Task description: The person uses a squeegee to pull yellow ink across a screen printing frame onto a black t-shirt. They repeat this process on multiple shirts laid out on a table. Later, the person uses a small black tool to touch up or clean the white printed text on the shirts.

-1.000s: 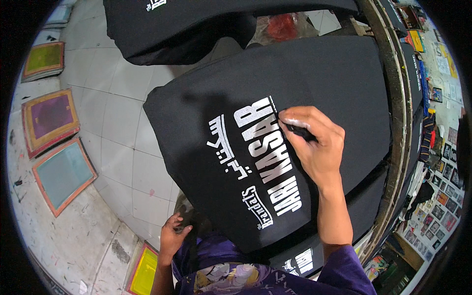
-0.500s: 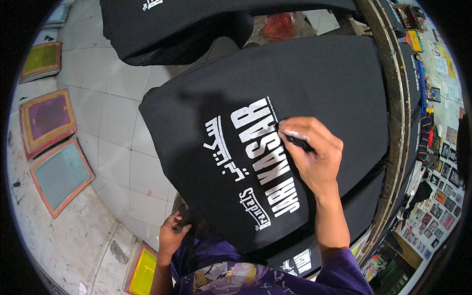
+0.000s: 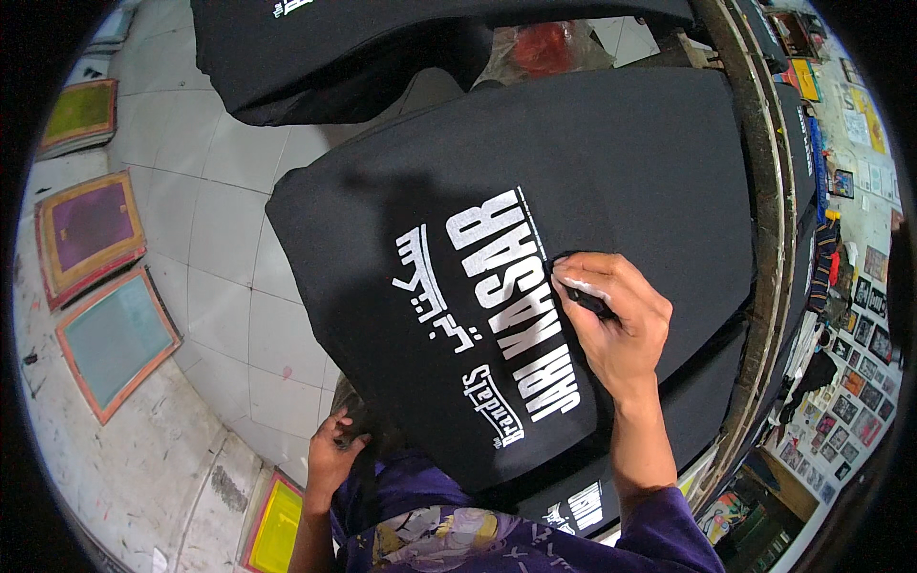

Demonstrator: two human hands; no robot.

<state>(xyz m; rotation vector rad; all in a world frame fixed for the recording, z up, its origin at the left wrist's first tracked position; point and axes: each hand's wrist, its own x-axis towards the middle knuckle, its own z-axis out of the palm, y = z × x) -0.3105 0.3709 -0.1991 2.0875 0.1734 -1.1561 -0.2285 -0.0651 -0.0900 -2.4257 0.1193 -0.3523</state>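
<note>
A black T-shirt [image 3: 630,162] lies stretched flat in front of me, with white block lettering and script [image 3: 511,296] printed across it. At the outer edge of the large letters, my right hand [image 3: 621,315] is closed in a pinch round a small black object [image 3: 585,303] whose kind is unclear. White smears show on its index finger. The fingertips touch the fabric right beside the thin white line. Down at the shirt's lower left corner, my left hand [image 3: 334,449] is curled by a dark, partly see-through bundle [image 3: 368,420]; what its fingers hold is hard to make out.
Framed screens in purple [image 3: 93,232], blue-grey [image 3: 119,344] and yellow [image 3: 277,527] lean along the left. Another black shirt [image 3: 430,38] lies beyond mine, and one more [image 3: 564,492] nearer me. A worn rail [image 3: 764,191] runs along the right.
My right hand has slid slightly down along the edge of the large letters, still pinching the small black object. The left hand stays in nearly the same place.
</note>
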